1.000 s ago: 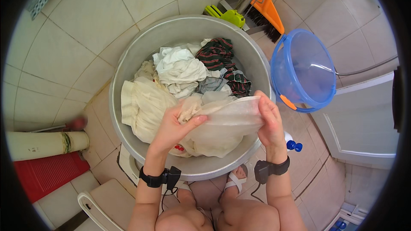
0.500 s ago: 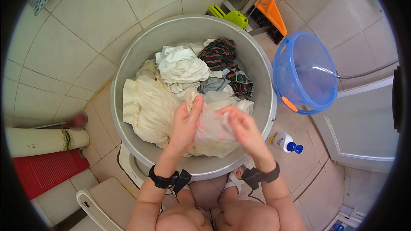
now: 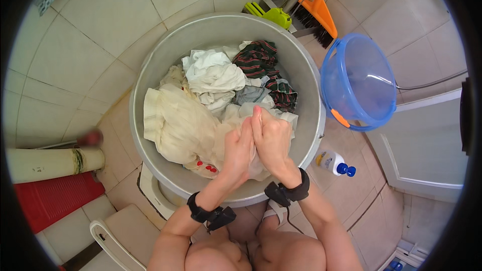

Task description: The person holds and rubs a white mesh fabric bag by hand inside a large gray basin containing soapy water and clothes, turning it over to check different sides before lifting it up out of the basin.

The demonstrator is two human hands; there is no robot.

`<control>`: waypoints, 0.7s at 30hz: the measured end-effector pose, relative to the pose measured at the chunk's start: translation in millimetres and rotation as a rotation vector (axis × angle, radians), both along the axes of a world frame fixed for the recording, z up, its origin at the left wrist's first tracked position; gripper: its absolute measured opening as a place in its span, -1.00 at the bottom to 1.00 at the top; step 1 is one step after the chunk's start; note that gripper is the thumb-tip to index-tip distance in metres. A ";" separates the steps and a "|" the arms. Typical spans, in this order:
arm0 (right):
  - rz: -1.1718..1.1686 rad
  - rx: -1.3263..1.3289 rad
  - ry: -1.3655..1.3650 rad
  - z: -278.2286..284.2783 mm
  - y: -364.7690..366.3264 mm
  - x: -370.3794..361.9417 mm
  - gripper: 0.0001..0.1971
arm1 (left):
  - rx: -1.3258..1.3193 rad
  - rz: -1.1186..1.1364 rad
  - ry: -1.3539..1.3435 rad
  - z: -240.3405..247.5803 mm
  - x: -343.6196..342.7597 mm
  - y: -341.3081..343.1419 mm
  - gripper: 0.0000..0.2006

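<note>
Pale floor tiles [image 3: 85, 30] fill the view, their grout lines bending toward the rim. On them stands a big metal tub [image 3: 165, 60] heaped with laundry.

The left hand [image 3: 238, 148] and right hand [image 3: 271, 138] press together over the tub's near side, both clenched on a bunched cream cloth [image 3: 175, 125], which they squeeze between them. The cloth spreads away to the left across the tub's floor, its lower edge showing small red marks. Each wrist wears a black strap.

Behind the hands lie a white garment [image 3: 213, 75], a grey piece [image 3: 248, 94] and a dark striped garment [image 3: 256, 57], all touching one another at the tub's far side.

To the right of the tub, just beside its rim, sits a blue bucket [image 3: 359, 83], tilted so its mouth shows. Below it, near the tub, a small white bottle [image 3: 334, 162] with a blue cap lies on the tiles. Past the far rim are a green brush [image 3: 273, 16] and an orange broom [image 3: 316, 12].

At the left lie a cream pipe [image 3: 50, 163] and, beneath it, a red mat [image 3: 50, 200]. The person's knees show at the lower edge.
</note>
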State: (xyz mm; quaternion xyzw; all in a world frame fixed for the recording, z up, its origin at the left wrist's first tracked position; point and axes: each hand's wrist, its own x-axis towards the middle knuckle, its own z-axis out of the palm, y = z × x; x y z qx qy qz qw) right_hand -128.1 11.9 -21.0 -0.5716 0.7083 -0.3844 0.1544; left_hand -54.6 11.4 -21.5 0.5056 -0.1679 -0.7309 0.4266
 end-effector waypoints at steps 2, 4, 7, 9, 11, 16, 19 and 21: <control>0.068 -0.214 0.116 1.5 22.0 16.9 -0.68 | -0.069 -0.117 0.048 -7.7 14.6 -6.3 -0.64; 0.079 -0.254 0.184 -2.3 29.7 20.8 -0.69 | -0.151 -0.185 0.130 -5.9 24.8 -13.5 -0.64; -0.038 -0.033 0.047 3.1 0.4 -3.0 -0.71 | -0.002 -0.049 0.040 -1.2 -3.3 3.5 -0.64; 0.031 -0.109 0.151 5.7 13.9 3.0 -0.73 | -0.045 -0.137 0.003 -11.8 5.4 3.1 -0.65; 0.044 -0.259 0.174 5.8 26.3 19.6 -0.73 | -0.072 -0.183 -0.003 -15.7 12.3 0.1 -0.66; 0.000 -0.018 -0.153 -14.3 3.5 -16.4 -0.69 | -0.210 -0.195 0.123 -16.5 7.5 3.0 -0.68; 0.020 0.063 -0.727 11.9 14.6 -28.5 -0.65 | -0.309 -0.137 0.054 -6.0 21.2 -4.3 -0.67; 0.072 0.102 -0.907 19.0 26.9 -32.2 -0.63 | -0.351 -0.083 -0.055 -0.1 23.9 -5.5 -0.65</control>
